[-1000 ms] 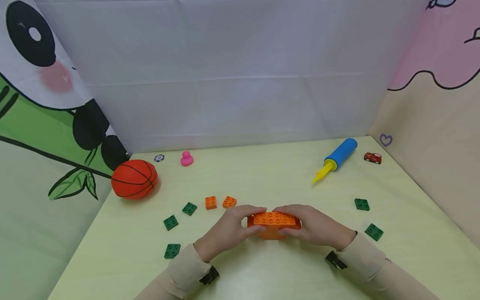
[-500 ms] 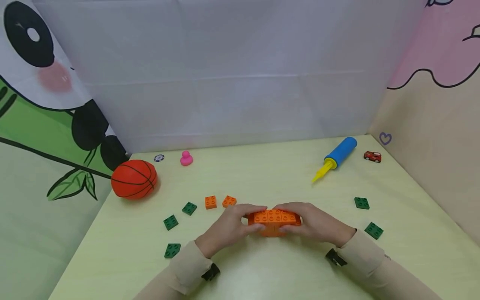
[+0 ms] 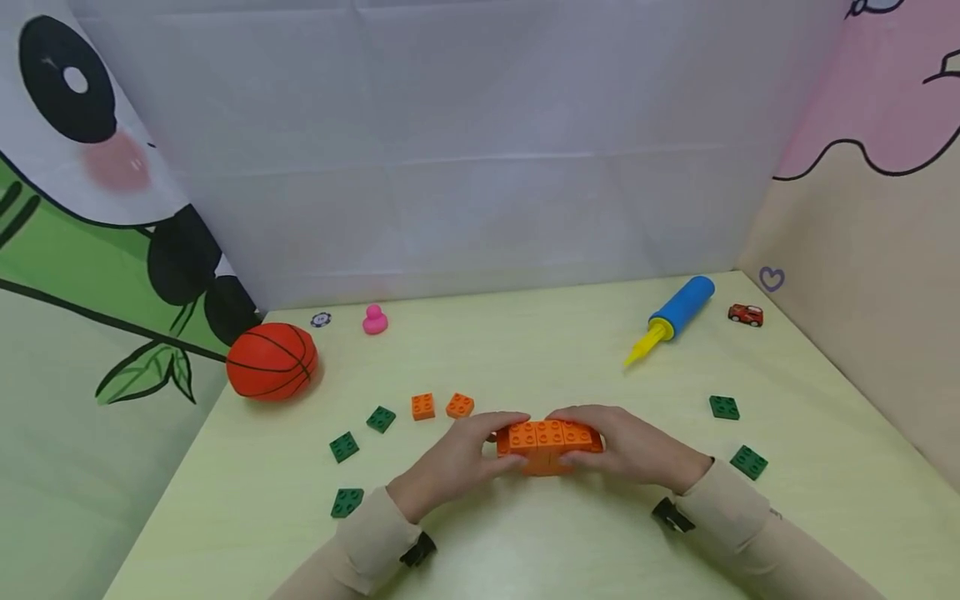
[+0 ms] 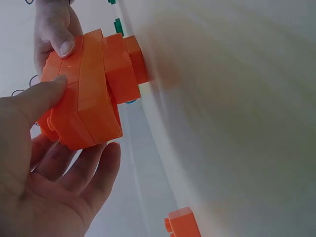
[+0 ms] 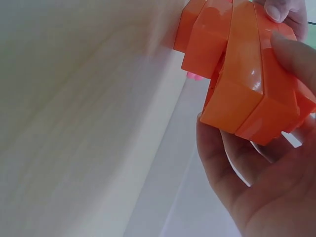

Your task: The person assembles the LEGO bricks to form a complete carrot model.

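Note:
A stack of orange toy building bricks, several layers tall and narrowing toward its base, is held between my two hands, studs up. My left hand grips its left end, thumb on the near face and fingers round the far side. The right end is gripped the same way by my right hand. Seen from the left wrist, the stack's narrow foot is right at the tabletop. Beyond the left hand lie two loose orange bricks, one upright beside a slightly turned one.
Green bricks are scattered left and right. A small basketball, a poker chip and a pink toy stand back left. Back right are a blue-and-yellow hand pump and a red toy car. Fabric walls enclose the table.

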A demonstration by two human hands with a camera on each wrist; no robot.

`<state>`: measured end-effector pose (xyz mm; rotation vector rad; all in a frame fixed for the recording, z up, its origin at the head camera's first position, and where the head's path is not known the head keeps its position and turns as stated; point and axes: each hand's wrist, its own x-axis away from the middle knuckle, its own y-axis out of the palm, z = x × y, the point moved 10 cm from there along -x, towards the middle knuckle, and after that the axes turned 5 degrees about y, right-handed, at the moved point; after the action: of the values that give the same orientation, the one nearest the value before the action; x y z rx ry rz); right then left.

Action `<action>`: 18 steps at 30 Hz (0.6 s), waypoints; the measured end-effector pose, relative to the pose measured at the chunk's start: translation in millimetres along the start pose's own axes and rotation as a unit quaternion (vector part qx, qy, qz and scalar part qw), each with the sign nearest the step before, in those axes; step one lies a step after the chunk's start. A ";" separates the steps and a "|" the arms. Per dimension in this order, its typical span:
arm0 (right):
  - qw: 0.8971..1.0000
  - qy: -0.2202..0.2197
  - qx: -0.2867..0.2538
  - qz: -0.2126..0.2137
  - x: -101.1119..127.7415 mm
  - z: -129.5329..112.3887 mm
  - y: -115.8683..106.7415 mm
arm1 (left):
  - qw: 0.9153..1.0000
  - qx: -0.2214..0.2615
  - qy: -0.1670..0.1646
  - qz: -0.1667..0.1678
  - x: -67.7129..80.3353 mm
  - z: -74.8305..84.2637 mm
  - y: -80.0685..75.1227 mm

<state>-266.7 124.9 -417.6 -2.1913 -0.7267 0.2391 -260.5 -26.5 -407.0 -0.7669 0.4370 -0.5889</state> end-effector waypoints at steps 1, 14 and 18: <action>1.000 -0.002 0.001 0.000 0.0 0.2 0.1 | 1.000 -0.001 -0.001 -0.002 0.5 -0.8 0.2; 0.999 0.043 0.003 -0.034 1.9 13.1 -6.3 | 0.992 -0.091 -0.080 -0.028 9.9 -42.0 -36.4; 0.997 0.053 -0.006 -0.047 1.7 16.5 -5.1 | 0.982 -0.166 -0.090 -0.016 0.0 -52.9 -45.2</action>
<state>-273.9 139.1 -424.6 -2.1579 -0.7715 0.0707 -305.4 -79.6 -407.3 -1.1382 0.3603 -0.4763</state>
